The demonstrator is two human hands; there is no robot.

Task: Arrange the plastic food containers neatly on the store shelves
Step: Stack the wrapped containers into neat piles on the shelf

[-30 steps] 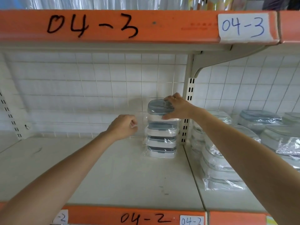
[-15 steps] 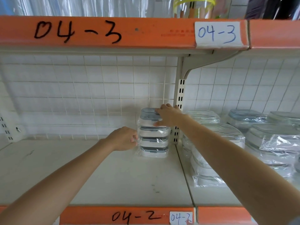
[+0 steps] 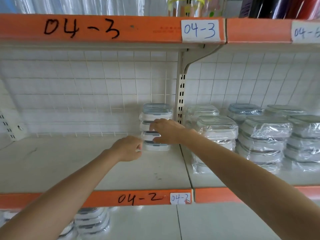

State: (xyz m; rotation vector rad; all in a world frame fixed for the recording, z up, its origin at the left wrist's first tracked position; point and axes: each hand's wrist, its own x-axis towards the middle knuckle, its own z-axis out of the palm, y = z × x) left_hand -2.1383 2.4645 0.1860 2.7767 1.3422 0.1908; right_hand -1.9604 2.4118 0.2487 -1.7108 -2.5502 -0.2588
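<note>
Gripped from both sides at frame centre: right hand (image 3: 166, 130) spread over the front of the wrapped container stack (image 3: 156, 127), fingers curled on it, left hand (image 3: 129, 148) curled and pinching the wrap at its lower left corner. Stood upright at the back right corner of the 04-2 shelf (image 3: 69, 163), hard against the upright post (image 3: 181, 101). Judged barely begun here: many wrapped stacks (image 3: 259, 135) already ranked in the right bay, more containers (image 3: 93, 220) waiting on the shelf below at lower left.
</note>
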